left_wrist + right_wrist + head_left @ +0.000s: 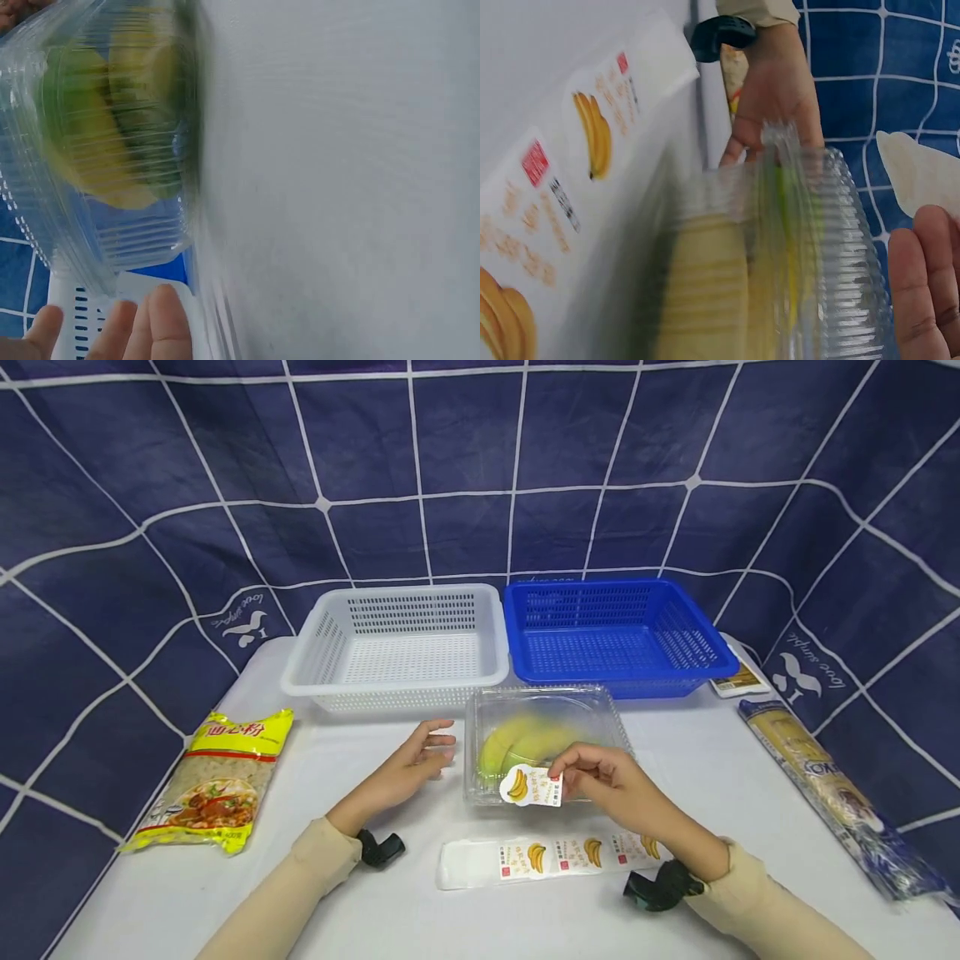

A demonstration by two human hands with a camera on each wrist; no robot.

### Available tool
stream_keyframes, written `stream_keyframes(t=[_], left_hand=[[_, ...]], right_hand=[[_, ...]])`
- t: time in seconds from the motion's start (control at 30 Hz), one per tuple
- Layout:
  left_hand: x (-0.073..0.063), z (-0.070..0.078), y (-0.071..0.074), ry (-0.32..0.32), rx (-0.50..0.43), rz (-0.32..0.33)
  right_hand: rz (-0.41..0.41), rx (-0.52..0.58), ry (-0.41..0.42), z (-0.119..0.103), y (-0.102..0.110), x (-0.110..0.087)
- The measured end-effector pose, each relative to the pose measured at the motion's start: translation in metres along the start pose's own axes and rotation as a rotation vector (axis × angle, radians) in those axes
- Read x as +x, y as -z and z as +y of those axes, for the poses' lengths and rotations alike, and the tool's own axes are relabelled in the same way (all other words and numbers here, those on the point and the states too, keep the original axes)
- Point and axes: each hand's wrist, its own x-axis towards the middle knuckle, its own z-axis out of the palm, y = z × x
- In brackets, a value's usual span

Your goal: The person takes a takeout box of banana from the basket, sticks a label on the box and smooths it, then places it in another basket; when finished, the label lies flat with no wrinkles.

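Note:
A clear plastic clamshell box with bananas inside stands on the table, its lid down. My right hand pinches a banana sticker by its right end, in front of the box's near side. In the right wrist view the sticker's pale back shows above the fingertips. My left hand is held just left of the box, fingers loosely extended with nothing in them. On the table nearer to me lies a backing strip with several banana stickers on it.
Behind the box stand a white basket and a blue basket, side by side. A yellow-topped food bag lies at the left. On the right lie a long noodle packet and a flat packet partly behind the blue basket.

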Motion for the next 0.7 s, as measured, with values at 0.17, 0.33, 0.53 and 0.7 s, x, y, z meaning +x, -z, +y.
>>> stream_keyframes(t=[0.17, 0.33, 0.53, 0.7], left_hand=[[0.011, 0.004, -0.005, -0.019, -0.062, 0.071], [0.018, 0.005, -0.008, -0.031, -0.143, 0.061], [0.025, 0.007, -0.01, -0.04, -0.185, 0.03], [0.031, 0.007, -0.012, -0.046, -0.186, 0.031]], right_hand=[[0.114, -0.016, 0.011, -0.001, 0.01, 0.008], [0.211, -0.02, -0.057, -0.005, 0.02, 0.015], [0.302, 0.016, -0.103, -0.007, 0.027, 0.023], [0.327, 0.034, -0.153, -0.009, 0.03, 0.027]])
